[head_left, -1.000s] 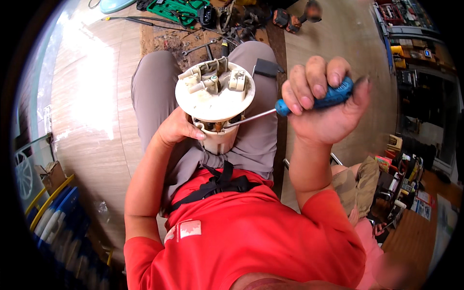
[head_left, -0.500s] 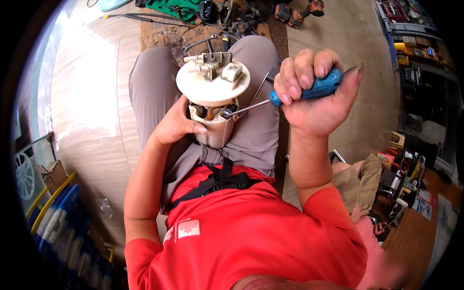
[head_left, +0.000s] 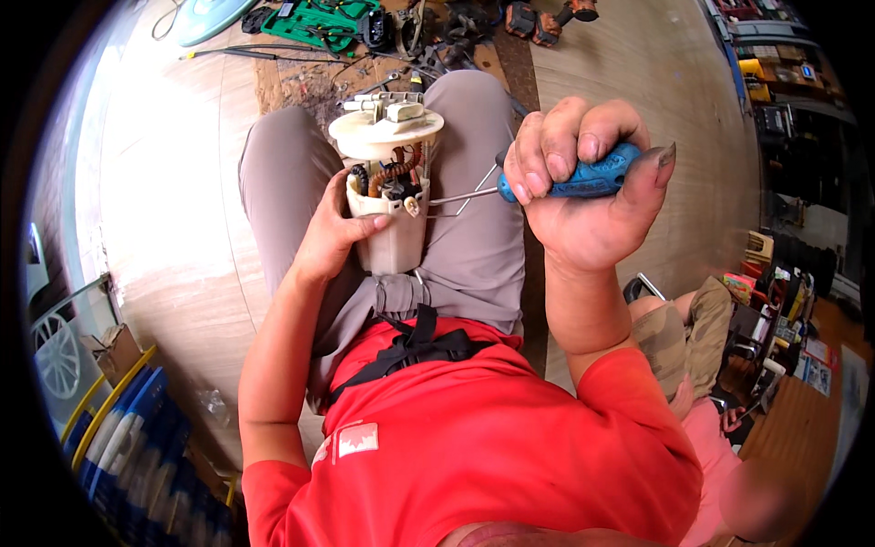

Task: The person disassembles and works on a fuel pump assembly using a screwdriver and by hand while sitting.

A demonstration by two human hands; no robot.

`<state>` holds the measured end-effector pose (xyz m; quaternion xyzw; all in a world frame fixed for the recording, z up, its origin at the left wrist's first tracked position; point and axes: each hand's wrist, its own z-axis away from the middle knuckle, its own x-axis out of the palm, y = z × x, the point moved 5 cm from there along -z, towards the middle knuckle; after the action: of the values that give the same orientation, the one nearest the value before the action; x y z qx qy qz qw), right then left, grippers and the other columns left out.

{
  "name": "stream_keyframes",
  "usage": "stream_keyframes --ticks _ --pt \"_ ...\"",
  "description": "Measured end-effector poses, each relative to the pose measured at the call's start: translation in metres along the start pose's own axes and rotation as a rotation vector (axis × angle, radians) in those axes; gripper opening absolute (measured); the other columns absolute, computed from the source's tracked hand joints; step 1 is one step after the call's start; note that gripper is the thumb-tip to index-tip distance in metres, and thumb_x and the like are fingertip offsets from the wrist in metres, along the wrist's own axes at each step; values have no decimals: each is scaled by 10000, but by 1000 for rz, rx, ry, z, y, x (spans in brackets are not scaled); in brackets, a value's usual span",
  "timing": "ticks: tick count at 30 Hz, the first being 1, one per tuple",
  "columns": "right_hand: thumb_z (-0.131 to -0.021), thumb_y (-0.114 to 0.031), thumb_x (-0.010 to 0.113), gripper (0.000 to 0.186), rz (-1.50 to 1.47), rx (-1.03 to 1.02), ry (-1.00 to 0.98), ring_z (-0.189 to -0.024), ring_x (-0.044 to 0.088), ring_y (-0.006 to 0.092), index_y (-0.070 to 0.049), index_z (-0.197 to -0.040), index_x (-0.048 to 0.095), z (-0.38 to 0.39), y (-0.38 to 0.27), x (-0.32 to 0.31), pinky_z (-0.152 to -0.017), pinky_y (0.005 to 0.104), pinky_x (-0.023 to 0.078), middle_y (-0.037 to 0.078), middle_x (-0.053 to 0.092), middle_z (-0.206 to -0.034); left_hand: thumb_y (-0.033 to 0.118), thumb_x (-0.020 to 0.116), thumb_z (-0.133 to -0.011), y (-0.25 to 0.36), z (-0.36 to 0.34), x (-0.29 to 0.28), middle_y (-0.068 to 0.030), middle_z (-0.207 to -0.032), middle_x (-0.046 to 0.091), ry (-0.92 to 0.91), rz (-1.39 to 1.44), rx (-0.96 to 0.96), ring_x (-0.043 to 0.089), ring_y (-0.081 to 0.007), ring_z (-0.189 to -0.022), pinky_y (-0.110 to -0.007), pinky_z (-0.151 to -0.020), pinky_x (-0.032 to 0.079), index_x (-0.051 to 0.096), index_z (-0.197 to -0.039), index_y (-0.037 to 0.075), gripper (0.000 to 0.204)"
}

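Note:
A cream plastic fuel pump module (head_left: 392, 232) stands nearly upright between my thighs, its round flange (head_left: 387, 134) on top. Wires in ribbed brown and black sleeves (head_left: 395, 173) show in the gap under the flange. My left hand (head_left: 335, 228) is wrapped round the left side of the cup, thumb across its front. In my right hand (head_left: 583, 182) is a screwdriver (head_left: 597, 173), its blue handle in my fist. Its shaft points left and meets the cup's right rim, where the tip is hidden. A thin bent metal rod (head_left: 474, 196) sticks out beside the shaft.
Beyond my knees lie a green tool case (head_left: 314, 23), cables and dark parts on a worn board (head_left: 301, 87). An orange and black power tool (head_left: 547, 23) lies at the far right. Another person (head_left: 693, 337) sits at lower right, by cluttered shelves. Blue panels (head_left: 128, 428) stand lower left.
The module has tilted more upright, opening the view of the wires beneath its flange. My right hand and the screwdriver have shifted slightly left, with the shaft lying flatter.

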<state>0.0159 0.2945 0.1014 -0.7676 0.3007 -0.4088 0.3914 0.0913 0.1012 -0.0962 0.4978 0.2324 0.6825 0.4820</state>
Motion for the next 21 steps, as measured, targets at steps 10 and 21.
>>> stream_keyframes --ticks 10,21 --pt "-970 -482 593 472 -99 -115 -14 -639 503 187 -26 -916 486 2 -10 -5 -549 310 448 108 508 -765 121 857 -701 -18 -10 1 -144 -1352 517 60 -107 67 507 -222 -1243 -364 -1078 407 233 -1474 -56 1009" --pt "-973 -619 461 514 -305 -57 57 -664 499 176 -114 -909 529 -4 -47 -22 -547 330 428 35 511 -781 387 795 -714 -6 1 12 -162 -1361 543 -240 316 -33 559 -276 -1240 -422 -1076 437 351 -1453 -15 951"
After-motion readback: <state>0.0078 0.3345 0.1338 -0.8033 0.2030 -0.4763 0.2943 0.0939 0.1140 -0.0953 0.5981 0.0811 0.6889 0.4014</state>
